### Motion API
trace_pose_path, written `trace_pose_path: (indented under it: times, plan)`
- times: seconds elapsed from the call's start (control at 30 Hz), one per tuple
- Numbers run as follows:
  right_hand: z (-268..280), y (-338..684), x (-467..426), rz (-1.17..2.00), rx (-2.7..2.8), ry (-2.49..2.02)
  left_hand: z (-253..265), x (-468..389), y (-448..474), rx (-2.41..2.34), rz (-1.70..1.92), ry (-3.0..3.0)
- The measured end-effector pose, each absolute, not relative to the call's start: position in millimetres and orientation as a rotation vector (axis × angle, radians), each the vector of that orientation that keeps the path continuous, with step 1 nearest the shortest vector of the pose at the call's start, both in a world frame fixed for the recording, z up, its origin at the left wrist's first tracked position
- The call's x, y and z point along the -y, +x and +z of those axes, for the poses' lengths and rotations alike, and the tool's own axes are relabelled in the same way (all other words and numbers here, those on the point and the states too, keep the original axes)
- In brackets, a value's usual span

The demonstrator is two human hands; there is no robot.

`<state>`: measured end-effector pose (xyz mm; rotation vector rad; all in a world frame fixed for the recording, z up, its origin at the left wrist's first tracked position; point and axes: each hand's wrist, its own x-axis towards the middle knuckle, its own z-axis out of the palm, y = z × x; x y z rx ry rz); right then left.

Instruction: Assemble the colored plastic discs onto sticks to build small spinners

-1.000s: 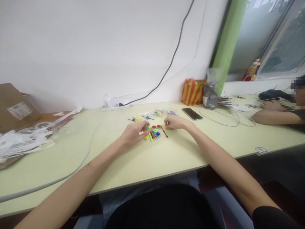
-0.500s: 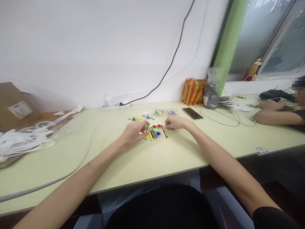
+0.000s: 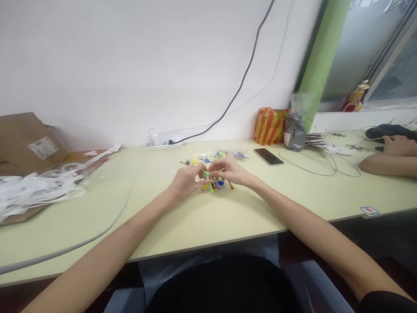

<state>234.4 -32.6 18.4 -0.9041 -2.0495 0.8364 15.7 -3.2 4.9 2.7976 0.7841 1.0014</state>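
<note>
My left hand (image 3: 188, 179) is closed in a pinch on a small bright green plastic piece (image 3: 207, 175). My right hand (image 3: 230, 170) meets it from the right, thumb and fingers pinched at the same green piece; the fingers hide whether a second part is there. Just below the hands lie loose coloured plastic parts: a yellow round part (image 3: 205, 187), a blue round part (image 3: 220, 183) and the end of a red stick (image 3: 231, 185). Behind them are a blue part (image 3: 206, 160), a yellow part (image 3: 195, 161) and clear bags of small coloured parts (image 3: 240, 154).
A phone (image 3: 269, 157) lies right of the hands, beside a striped bag (image 3: 269, 126) and a grey bag (image 3: 294, 132). White strips (image 3: 35, 191) and a cardboard box (image 3: 31, 137) are at left. A grey cable (image 3: 97, 237) crosses the table. Another person's arm (image 3: 387, 163) rests far right.
My right hand has moved left from beside the red stick to meet my left hand at the green piece. The view has shifted slightly left.
</note>
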Motion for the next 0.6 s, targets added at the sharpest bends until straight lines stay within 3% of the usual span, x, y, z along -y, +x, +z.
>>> trace_pose_path:
  times: [0.1, 0.3, 0.6]
  plan:
    - [18.7, 239.5, 30.2, 0.701, 2.095, -0.915, 6.3, 3.9, 15.6, -0.859, 1.026, 2.767]
    - [29.4, 273.4, 23.1, 0.122, 2.288, -1.332, 7.8, 5.1, 17.5, -1.02, 0.953, 2.762]
    - [29.2, 278.0, 17.8, 0.143, 2.527, -1.45, 6.0, 5.1, 16.5, -1.013, 0.966, 2.798]
